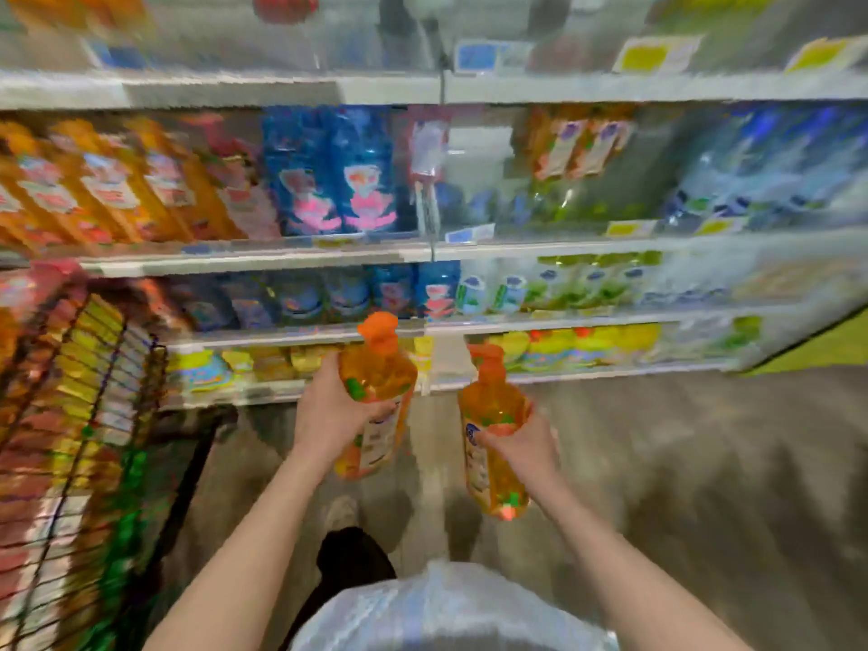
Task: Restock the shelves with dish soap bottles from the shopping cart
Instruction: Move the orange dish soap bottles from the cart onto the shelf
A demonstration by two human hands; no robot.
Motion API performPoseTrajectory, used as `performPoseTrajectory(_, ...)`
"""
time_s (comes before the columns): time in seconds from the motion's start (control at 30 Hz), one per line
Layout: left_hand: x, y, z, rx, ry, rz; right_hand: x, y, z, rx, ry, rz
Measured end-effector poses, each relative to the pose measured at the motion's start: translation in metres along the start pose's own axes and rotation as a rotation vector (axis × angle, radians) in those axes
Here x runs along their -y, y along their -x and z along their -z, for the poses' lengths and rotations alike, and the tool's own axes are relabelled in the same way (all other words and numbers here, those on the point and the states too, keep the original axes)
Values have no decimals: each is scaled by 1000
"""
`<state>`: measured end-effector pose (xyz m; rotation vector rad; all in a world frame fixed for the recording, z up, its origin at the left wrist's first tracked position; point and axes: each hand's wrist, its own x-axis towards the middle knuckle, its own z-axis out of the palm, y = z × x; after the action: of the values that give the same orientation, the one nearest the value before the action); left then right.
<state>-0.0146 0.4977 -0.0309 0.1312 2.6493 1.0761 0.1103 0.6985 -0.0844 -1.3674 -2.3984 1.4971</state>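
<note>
My left hand (329,411) grips an orange dish soap bottle (378,373) with an orange pump top, held upright in front of the lower shelves. My right hand (521,444) grips a second orange dish soap bottle (491,406) of the same kind, a little lower and to the right. Both bottles hang above the floor, just short of the bottom shelf (587,375). The shopping cart (84,415), a dark wire basket packed with colourful goods, stands at the left edge. The whole view is blurred by motion.
Shelves of refill pouches and bottles fill the wall ahead: orange pouches (108,185) upper left, blue pouches (333,176) in the middle, yellow bottles (587,345) on the bottom row. Grey floor (704,462) lies to the right.
</note>
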Motion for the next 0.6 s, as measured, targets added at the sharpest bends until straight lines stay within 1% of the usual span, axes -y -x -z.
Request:
performPoseTrajectory(0.07, -17, -9, -31, 79, -50, -22, -27, -9, 22, -43, 74, -120)
performPoseTrajectory(0.13, -32, -15, -60, 136, -84, -45, -46, -13, 47, -95, 121, -203)
performPoseTrajectory(0.27, -59, -27, -110, 215, -123, -102, -74, -20, 89, -201, 84, -295)
performPoseTrajectory(0.4, -92, -48, -155, 282, -182, -159, -89, -45, 119, -284, 37, -352)
performPoseTrajectory(0.53, -134, -75, -195, 352, -158, -231, -84, -88, 153, -330, 2, -366)
performPoseTrajectory(0.6, -158, -89, -211, 370, -134, -269, -76, -112, 173, -345, -4, -345)
